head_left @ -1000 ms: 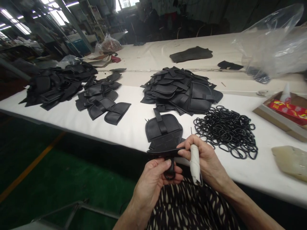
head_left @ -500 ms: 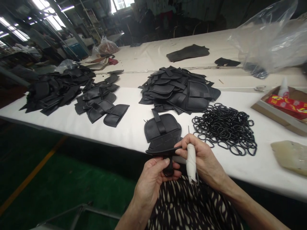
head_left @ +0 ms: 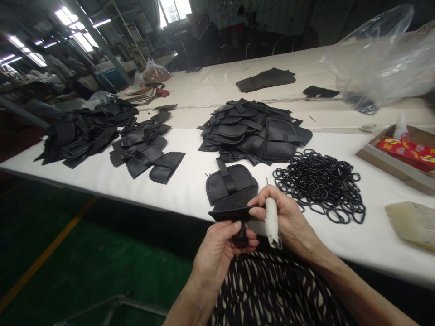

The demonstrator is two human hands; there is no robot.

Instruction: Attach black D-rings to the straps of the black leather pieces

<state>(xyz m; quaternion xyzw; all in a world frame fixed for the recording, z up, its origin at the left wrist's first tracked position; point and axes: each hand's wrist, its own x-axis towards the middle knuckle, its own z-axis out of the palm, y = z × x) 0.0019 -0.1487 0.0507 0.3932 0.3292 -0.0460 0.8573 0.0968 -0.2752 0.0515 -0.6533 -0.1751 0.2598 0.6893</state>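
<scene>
The left hand (head_left: 217, 249), thumb uppermost, pinches a black strap (head_left: 241, 236). The right hand (head_left: 288, 216), curled inward, clasps a leather piece (head_left: 234, 213) and white-wrapped tool (head_left: 271, 222).

Since 1.0 s ago | left grip (head_left: 220, 246) and right grip (head_left: 287, 215): slightly farther toward the desk (head_left: 190, 185) | black piece (head_left: 234, 212) at right grip's fingertips: tilted, less upper face showing | black loop (head_left: 240, 236) under left grip's thumb: shows shorter | white-wrapped handle (head_left: 271, 222) in right grip: looks shorter, lower end raised
</scene>
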